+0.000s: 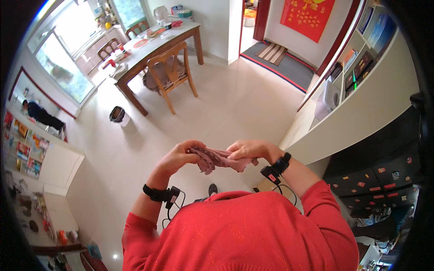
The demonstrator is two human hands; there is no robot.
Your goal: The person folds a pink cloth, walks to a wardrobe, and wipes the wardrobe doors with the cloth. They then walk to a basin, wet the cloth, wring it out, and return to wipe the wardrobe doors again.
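Note:
A dusty-pink cloth (217, 158), bunched into folds, stretches between my two hands in front of my chest. My left hand (184, 154) grips its left end, and a gathered tail of fabric hangs below those fingers. On the other side, my right hand (249, 150) pinches the cloth between thumb and fingers, with a short end sticking out past the palm. Both wrists carry a black strap with a small black device and cable. The cloth is held in the air above the tiled floor (159, 142).
Ahead stand a dining table (162, 40) and a wooden chair (169, 74). A lined waste bin (119, 117) sits on the floor. White shelving (359, 91) rises at the right; a cabinet (59, 166) stands at the left. Another person (42, 113) is at the far left. A doormat (278, 64) lies by the doorway.

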